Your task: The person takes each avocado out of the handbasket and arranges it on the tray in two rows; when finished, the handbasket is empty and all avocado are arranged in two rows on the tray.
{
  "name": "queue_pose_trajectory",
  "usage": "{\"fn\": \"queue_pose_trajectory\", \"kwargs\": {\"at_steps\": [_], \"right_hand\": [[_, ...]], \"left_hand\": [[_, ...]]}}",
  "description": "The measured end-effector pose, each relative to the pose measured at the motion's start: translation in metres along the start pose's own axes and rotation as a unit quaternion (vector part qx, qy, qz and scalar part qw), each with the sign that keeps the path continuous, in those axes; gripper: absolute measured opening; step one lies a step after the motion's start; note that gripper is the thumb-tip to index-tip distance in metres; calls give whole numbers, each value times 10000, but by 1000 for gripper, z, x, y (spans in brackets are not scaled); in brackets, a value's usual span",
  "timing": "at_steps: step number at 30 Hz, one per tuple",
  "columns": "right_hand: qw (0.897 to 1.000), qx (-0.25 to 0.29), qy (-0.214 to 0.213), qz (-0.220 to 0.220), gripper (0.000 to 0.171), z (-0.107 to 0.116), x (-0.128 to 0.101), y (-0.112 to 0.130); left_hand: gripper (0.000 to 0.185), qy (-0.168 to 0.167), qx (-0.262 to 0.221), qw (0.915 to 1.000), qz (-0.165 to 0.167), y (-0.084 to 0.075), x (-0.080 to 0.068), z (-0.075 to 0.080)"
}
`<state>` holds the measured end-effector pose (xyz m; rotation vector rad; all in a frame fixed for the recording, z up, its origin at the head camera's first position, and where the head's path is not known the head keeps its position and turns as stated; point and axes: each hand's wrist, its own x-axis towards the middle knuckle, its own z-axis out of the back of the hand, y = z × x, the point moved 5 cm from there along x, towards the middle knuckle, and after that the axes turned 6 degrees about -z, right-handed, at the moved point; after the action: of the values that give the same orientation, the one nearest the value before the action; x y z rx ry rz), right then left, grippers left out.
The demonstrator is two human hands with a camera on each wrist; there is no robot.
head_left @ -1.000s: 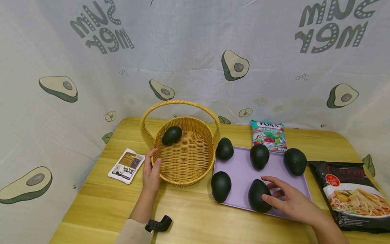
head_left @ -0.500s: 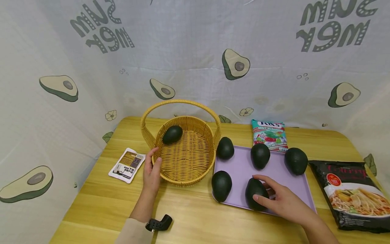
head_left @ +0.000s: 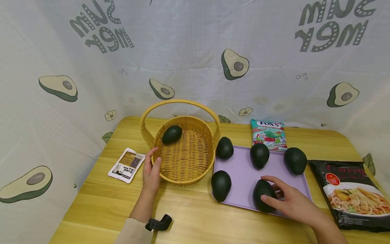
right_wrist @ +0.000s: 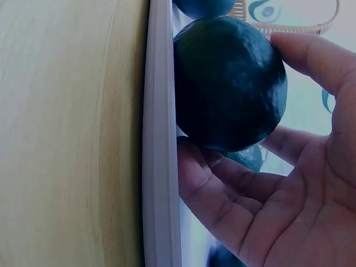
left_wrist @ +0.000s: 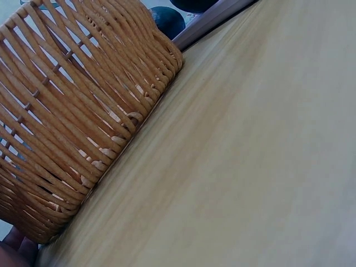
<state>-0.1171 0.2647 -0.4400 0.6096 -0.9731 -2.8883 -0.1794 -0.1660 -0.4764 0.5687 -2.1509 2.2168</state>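
Dark green avocados lie on a lilac tray (head_left: 240, 169), in two rows. My right hand (head_left: 287, 200) holds the front middle avocado (head_left: 262, 196), thumb on its near side and fingers round its far side. In the right wrist view this avocado (right_wrist: 231, 83) sits between thumb and fingers, close by the tray's rim (right_wrist: 161, 139). My left hand (head_left: 151, 173) rests against the left side of a yellow wicker basket (head_left: 186, 179), thumb and index finger at its rim. In the left wrist view its fingers (left_wrist: 19, 245) show beside the basket's base. One avocado (head_left: 172, 135) lies inside the basket.
A white and brown sachet (head_left: 126, 166) lies left of the basket. Behind the tray is a Fox's candy bag (head_left: 268, 136); to its right, a black noodle packet (head_left: 350, 196). The basket's tall handle (head_left: 179, 101) arches over it. A printed curtain (head_left: 195, 51) hangs behind the table (head_left: 189, 217).
My right hand and the avocado in it shifted slightly left, then back to the right, a little past where they were. My left hand and the basket stay put.
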Motion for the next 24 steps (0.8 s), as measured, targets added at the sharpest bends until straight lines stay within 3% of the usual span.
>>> {"fn": "queue_pose_trajectory", "kwargs": {"at_steps": [24], "right_hand": [[9994, 48, 49, -325, 70, 3, -4, -5]], "left_hand": [[42, -69, -69, 9999, 53, 1, 1, -1]]}}
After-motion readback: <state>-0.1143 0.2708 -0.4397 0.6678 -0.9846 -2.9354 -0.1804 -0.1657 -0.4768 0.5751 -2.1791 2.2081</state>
